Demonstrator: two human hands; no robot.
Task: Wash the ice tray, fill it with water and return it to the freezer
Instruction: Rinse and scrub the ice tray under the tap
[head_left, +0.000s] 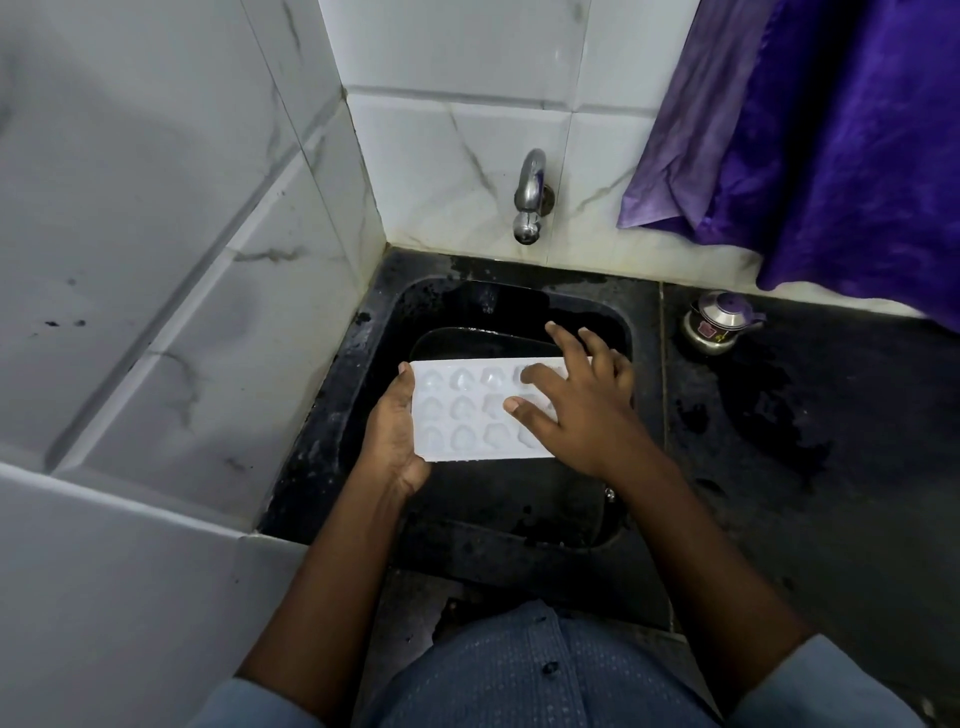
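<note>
Now your left hand (395, 441) grips the ice tray (467, 410) by its left short end, palm under it and thumb at the far edge. Your right hand (582, 410) lies flat on the tray's right half, fingers spread wide, gripping nothing. The tray is held level over the sink (519, 306), hollows up, long axis left to right across you. The tap (530, 197) is beyond its right half, with no water seen. The next move likely pushes the tray away from you, under the spout.

Dim, flat light; the black sink (519, 312) swallows detail, the tap (531, 197) glints, and wall tiles (156, 208) bow at the wide-angle edges.
</note>
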